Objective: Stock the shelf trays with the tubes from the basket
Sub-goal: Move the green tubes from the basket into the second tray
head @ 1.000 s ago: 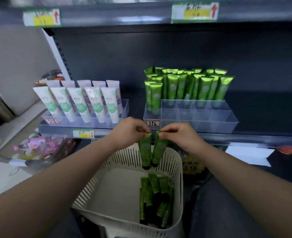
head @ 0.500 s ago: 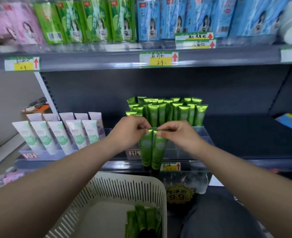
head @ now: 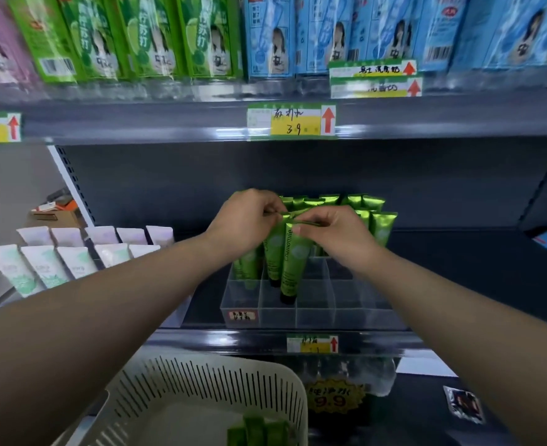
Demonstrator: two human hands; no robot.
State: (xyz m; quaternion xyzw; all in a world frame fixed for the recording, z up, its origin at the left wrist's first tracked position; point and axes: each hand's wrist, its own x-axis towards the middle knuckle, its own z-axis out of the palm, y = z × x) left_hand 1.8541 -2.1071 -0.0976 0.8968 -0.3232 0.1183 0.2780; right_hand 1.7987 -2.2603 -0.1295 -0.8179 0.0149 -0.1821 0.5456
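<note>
My left hand [head: 246, 220] pinches the crimped top of a green tube [head: 273, 252], and my right hand [head: 333, 233] pinches the top of a second green tube [head: 293, 268] beside it. Both tubes hang cap-down over the clear divided tray [head: 314, 312] on the dark shelf; the right-hand tube's black cap dips into a front compartment. Several green tubes [head: 378, 220] stand in the tray's back rows. The white slotted basket [head: 201, 391] sits below, with a few green tubes [head: 256, 429] lying in it.
To the left, a tray holds several white tubes [head: 43, 265]. The shelf above carries green, blue and pink boxes [head: 265, 37], with price tags [head: 293, 120] along its edge. A yellow 9.9 sign [head: 333, 399] sits under the shelf lip. Bare dark shelf extends right of the clear tray.
Both hands have lifted the two green tubes from above the basket up and forward to the clear tray, and the view has tilted up toward the shelves.
</note>
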